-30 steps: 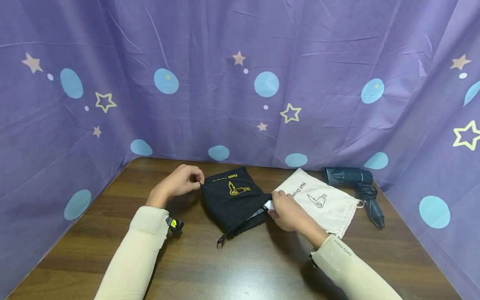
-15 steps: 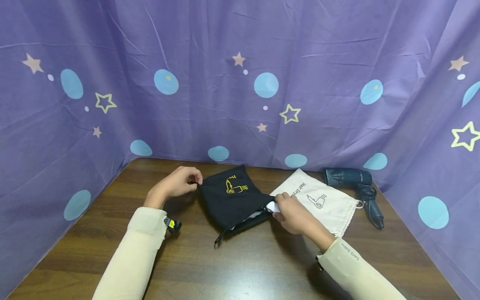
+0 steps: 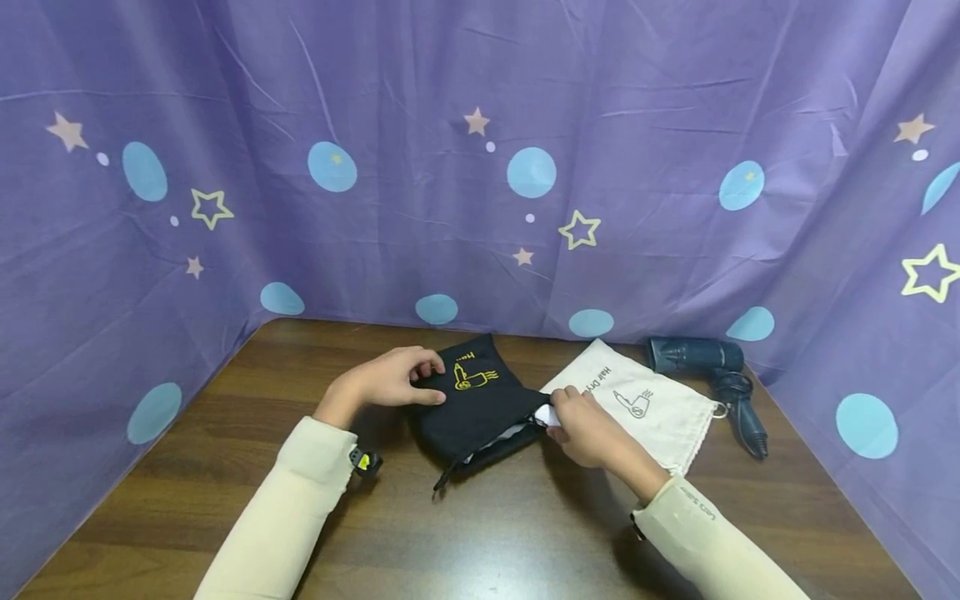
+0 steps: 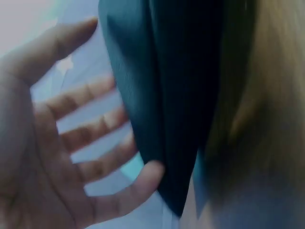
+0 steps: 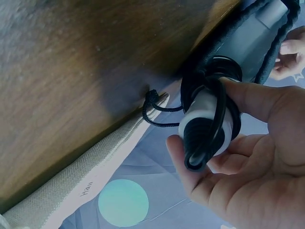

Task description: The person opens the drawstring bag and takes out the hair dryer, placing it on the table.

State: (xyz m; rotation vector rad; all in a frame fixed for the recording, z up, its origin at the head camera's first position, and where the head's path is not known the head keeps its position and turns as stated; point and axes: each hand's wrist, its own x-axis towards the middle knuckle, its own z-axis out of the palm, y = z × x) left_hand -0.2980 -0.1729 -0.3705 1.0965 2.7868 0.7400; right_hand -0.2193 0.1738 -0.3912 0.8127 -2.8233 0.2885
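Note:
A black drawstring bag (image 3: 480, 412) with a yellow hair dryer print lies mid-table, its mouth toward the near right. My right hand (image 3: 588, 429) grips the white handle (image 5: 204, 106) of a hair dryer, with the black cord wound about it. Most of that dryer is inside the bag; its grey body (image 5: 255, 45) shows through the mouth in the right wrist view. At the bag's far left side, my left hand (image 3: 393, 377) has its fingers spread and apart from the thumb. In the left wrist view the fingertips reach the bag's edge (image 4: 143, 86); whether all touch is unclear.
A white drawstring bag (image 3: 637, 400) printed "Hair Dryer" lies flat to the right, partly behind my right hand. Beyond it rests a dark blue hair dryer (image 3: 693, 353) with its cord bundled. A purple curtain (image 3: 480, 192) surrounds the wooden table (image 3: 420, 542).
My left hand has let go of the bag's left corner and moved right over its side, fingers opening. The right hand shifted slightly right with the dryer handle, then stayed.

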